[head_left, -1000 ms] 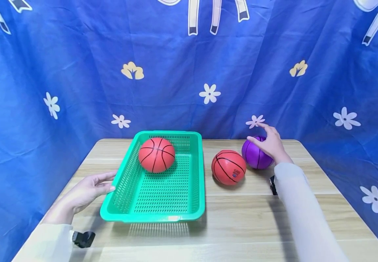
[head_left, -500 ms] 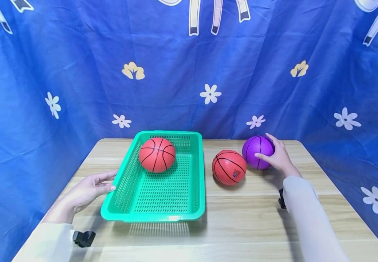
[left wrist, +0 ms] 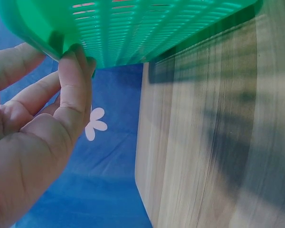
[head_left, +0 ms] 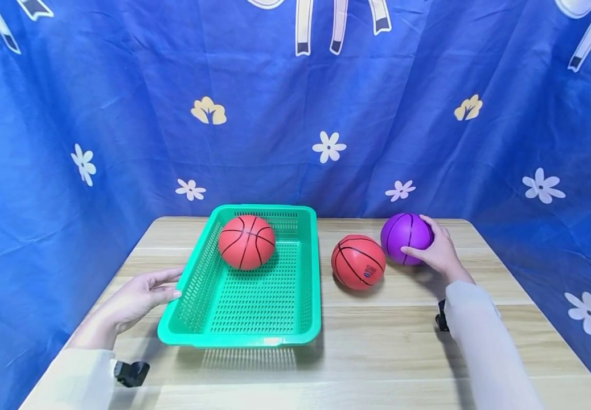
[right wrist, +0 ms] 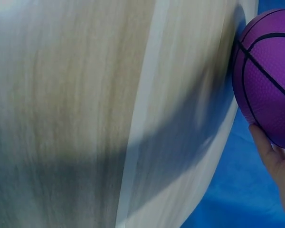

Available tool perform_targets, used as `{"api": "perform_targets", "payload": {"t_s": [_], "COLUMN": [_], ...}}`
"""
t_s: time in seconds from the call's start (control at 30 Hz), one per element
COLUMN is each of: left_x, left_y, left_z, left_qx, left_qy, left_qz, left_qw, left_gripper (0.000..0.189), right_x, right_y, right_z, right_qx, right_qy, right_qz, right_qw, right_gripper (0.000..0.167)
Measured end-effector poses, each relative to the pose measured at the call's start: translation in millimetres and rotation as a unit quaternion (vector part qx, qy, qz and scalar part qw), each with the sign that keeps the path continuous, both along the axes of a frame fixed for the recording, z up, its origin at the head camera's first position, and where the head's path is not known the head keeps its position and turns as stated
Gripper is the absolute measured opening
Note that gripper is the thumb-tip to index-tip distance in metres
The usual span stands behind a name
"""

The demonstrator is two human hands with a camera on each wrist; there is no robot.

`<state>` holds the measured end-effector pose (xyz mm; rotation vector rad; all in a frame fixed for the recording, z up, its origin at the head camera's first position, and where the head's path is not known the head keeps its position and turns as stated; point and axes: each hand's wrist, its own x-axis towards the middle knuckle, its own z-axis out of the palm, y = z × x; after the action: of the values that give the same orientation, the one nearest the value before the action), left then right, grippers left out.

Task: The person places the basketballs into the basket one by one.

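My left hand (head_left: 134,299) pinches the left rim of a green plastic basket (head_left: 246,340); the left wrist view shows the thumb and fingers (left wrist: 72,90) at the basket's edge (left wrist: 133,42). Inside the basket, toward its back left, lies an orange-red basketball (head_left: 246,242). At the back right of the table my right hand (head_left: 439,247) grips a purple basketball (head_left: 405,239) from its right side, thumb in front and fingers behind. The right wrist view catches the purple ball (right wrist: 270,80) with the thumb against it. Some fingers are hidden behind the ball.
A second orange-red basketball (head_left: 358,262), with a small printed mark, sits on the wooden table (head_left: 377,353) between the basket and the purple ball. A blue patterned cloth (head_left: 270,159) hangs behind and along both sides of the table.
My right hand has come down from above the purple ball to its right side and taken hold of it. The ball has shifted slightly right. My left hand and the basket stay put.
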<state>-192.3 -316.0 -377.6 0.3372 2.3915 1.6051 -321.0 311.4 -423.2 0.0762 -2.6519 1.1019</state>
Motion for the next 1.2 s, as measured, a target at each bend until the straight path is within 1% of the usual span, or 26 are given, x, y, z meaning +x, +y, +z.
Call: {"api": "perform_targets", "payload": {"t_s": [0.2,0.3,0.4,0.6,0.77,0.93,1.03,1.2], "left_x": [0.3,0.6,0.8,0.7,1.1,1.5,1.3,1.3], "left_y": [-0.4,-0.6,-0.8,-1.3,-0.5,1.3,1.3,-0.1], "left_z": [-1.2,-0.9,-0.4,-0.5,1.2,3.4,3.1,1.2], "left_qx": [-0.007,-0.006,-0.002,-0.003,-0.012,-0.028,-0.030,-0.027], "left_qy": [0.000,-0.001,-0.001,0.001,0.005,0.006,0.003,0.004], "left_qz": [0.001,0.003,0.002,0.001,0.002,0.010,0.011,0.010], "left_qw": [1.0000,1.0000,1.0000,1.0000,0.9999,0.9995,0.9995,0.9996], "left_gripper": [0.065,0.065,0.065,0.065,0.064,0.064,0.065,0.065], "right_x": [0.2,-1.9,-3.6,-5.8,-10.3,-15.2,-17.0,-19.0], "right_y": [0.0,-1.2,-4.2,-15.3,-27.5,-44.8,-59.9,-88.4], "right_z": [2.9,8.2,16.8,38.6,58.7,78.9,91.7,110.7], "right_qx": [-0.016,-0.024,-0.030,-0.053,-0.054,-0.058,-0.070,-0.093], "right_qy": [0.019,0.032,0.039,0.042,0.072,0.083,0.095,0.117], "right_qz": [-0.012,-0.014,-0.014,-0.012,0.005,0.020,0.036,0.075], "right_qw": [0.9996,0.9991,0.9987,0.9976,0.9960,0.9947,0.9924,0.9860], "right_gripper": [0.099,0.098,0.098,0.099,0.096,0.093,0.092,0.091]}}
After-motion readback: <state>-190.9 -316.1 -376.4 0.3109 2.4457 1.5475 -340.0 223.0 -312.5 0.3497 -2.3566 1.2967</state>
